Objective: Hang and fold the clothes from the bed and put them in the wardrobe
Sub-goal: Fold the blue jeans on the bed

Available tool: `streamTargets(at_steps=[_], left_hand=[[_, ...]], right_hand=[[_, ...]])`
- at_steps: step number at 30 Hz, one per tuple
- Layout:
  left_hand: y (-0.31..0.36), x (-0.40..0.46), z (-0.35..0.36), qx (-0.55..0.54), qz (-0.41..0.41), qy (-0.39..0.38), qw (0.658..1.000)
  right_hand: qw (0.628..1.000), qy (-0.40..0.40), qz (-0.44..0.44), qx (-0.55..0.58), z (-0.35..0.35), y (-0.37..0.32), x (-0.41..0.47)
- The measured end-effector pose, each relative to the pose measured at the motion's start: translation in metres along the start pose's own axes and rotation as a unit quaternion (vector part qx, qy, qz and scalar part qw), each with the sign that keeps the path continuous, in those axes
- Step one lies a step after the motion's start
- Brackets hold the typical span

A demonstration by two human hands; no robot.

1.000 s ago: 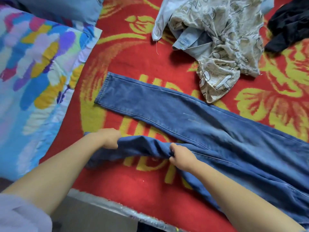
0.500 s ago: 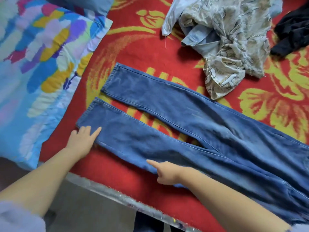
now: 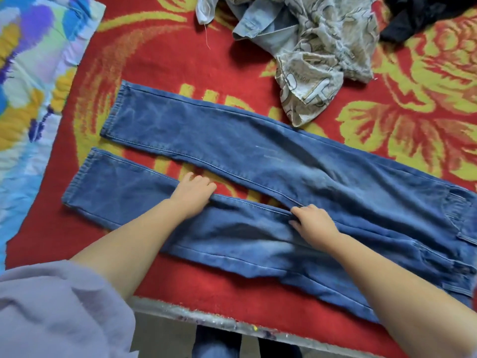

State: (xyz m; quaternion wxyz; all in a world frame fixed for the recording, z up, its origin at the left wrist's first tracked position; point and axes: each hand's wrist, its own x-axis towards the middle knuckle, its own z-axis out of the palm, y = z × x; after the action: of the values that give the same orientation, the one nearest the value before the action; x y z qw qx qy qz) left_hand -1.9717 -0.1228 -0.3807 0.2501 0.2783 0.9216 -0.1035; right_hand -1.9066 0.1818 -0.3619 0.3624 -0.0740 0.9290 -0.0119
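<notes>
The jeans (image 3: 258,161) lay flat across the middle of the frame on the red blanket (image 3: 160,63), legs pointing left, waist running off the right edge. The two legs were spread apart in a narrow V, with blanket showing between them.

My left hand (image 3: 192,196) rested on the inner seam of the near leg, fingers curled over its edge; I could not tell whether it actually gripped the cloth. My right hand (image 3: 313,223) lay near the crotch where the legs meet, fingers bent down onto the denim, thumb tucked at the seam; whether it pinched the fabric I could not tell either.

In the upper right sat a crumpled pile: a beige printed shirt (image 3: 320,60) over a light denim garment (image 3: 260,29), with a dark garment (image 3: 423,16) at the corner. The shirt's print carried lettering, too small and creased to read. Yellow letters woven into the blanket were mostly covered by the jeans. A multicoloured quilt (image 3: 28,81) filled the left edge.
</notes>
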Motion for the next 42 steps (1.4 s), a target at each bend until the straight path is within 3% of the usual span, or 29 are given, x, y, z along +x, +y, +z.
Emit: streamTargets(at_steps=[3, 8, 10, 13, 15, 16, 18, 19, 22, 24, 27, 29, 31, 36, 39, 42], left_hand=[[-0.01, 0.006, 0.001, 0.006, -0.055, 0.05, 0.997], [0.004, -0.001, 0.007, -0.024, -0.163, 0.082, 0.983], [0.04, -0.008, 0.0, -0.027, -0.088, 0.13, 0.987], [0.124, -0.03, -0.006, -0.031, 0.13, 0.201, 0.97], [0.186, -0.044, -0.003, -0.068, 0.23, 0.154, 0.959], [0.215, -0.048, 0.0, -0.071, 0.237, 0.09, 0.965], [0.26, -0.051, 0.008, -0.053, 0.168, -0.03, 0.984], [0.277, -0.051, 0.009, -0.038, 0.117, -0.053, 0.991], [0.303, -0.04, 0.01, -0.006, 0.04, -0.024, 0.999], [0.307, -0.03, 0.01, 0.004, 0.046, -0.023, 0.999], [0.307, -0.022, 0.012, 0.018, 0.071, -0.05, 0.996], [0.308, -0.026, 0.013, 0.007, 0.077, -0.056, 0.995], [0.309, -0.035, 0.01, -0.009, 0.084, -0.031, 0.996], [0.318, -0.068, 0.008, -0.04, 0.187, 0.153, 0.97], [0.34, -0.084, 0.02, -0.015, 0.222, 0.142, 0.965], [0.358, -0.084, 0.031, 0.009, 0.2, 0.042, 0.979]], right_hand=[[0.995, 0.053, 0.019, 0.078, 0.001, 0.009, 0.012], [0.984, 0.138, 0.044, 0.1, 0.015, 0.0, 0.014], [0.965, 0.195, 0.076, 0.156, 0.024, 0.01, -0.009], [0.937, 0.223, 0.167, 0.21, 0.044, 0.059, -0.064], [0.923, 0.224, 0.22, 0.224, 0.064, 0.1, -0.108], [0.916, 0.216, 0.246, 0.233, 0.075, 0.121, -0.13], [0.894, 0.203, 0.302, 0.263, 0.099, 0.162, -0.17], [0.875, 0.198, 0.339, 0.283, 0.111, 0.182, -0.188], [0.798, 0.164, 0.427, 0.392, 0.142, 0.229, -0.22], [0.786, 0.129, 0.424, 0.431, 0.158, 0.245, -0.221], [0.767, 0.168, 0.454, 0.42, 0.172, 0.261, -0.215], [0.752, 0.153, 0.464, 0.442, 0.177, 0.269, -0.215], [0.764, 0.142, 0.417, 0.471, 0.178, 0.276, -0.217], [0.751, 0.312, 0.388, 0.433, 0.173, 0.311, -0.262], [0.815, 0.204, 0.408, 0.358, 0.195, 0.325, -0.283], [0.863, 0.037, 0.325, 0.385, 0.213, 0.323, -0.277]])
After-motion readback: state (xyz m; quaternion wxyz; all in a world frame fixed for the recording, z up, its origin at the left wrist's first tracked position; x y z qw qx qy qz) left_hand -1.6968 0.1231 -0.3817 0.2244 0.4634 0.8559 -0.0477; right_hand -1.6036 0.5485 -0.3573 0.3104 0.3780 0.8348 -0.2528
